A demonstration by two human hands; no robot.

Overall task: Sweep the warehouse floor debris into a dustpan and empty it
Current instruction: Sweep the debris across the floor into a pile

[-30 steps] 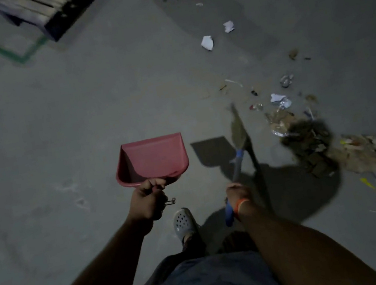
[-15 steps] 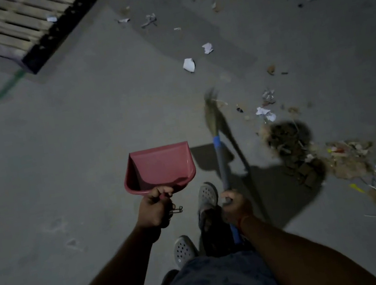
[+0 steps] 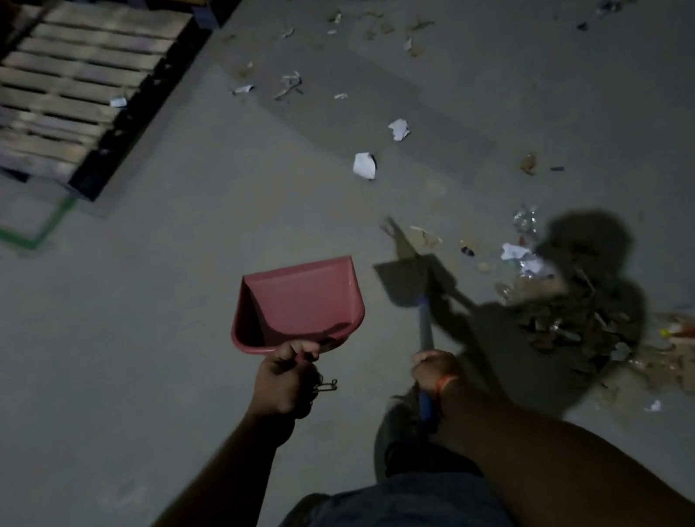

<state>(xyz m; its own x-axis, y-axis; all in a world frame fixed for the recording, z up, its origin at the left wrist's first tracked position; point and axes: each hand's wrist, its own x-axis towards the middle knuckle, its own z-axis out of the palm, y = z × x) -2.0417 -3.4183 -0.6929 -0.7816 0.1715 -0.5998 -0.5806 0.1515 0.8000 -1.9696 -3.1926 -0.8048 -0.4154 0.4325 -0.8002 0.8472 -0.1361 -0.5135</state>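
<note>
Nearest, the person's 2 forearms reach forward over blue patterned shorts. The left hand [image 3: 285,382] curls tight round the short handle of the red plastic dustpan [image 3: 297,306], keeping it off the floor with its open mouth facing away; the pan looks empty, probably carried ready for the next heap. A small metal clip [image 3: 327,387] dangles just beside that fist. The right hand [image 3: 434,369], with an orange band at the wrist, wraps firmly round the blue broom handle [image 3: 424,344]; the bristle end is blurred and lost in shadow, so I cannot tell whether it touches the floor. Right of the broom lies the brown heap of swept debris [image 3: 569,309], with more litter trailing toward the right edge. Farther out, 2 crumpled white paper scraps [image 3: 364,166] lie apart on the grey concrete floor [image 3: 158,295]. Farthest, left, a slatted wooden pallet [image 3: 69,93] sits inside a green floor line.
</note>
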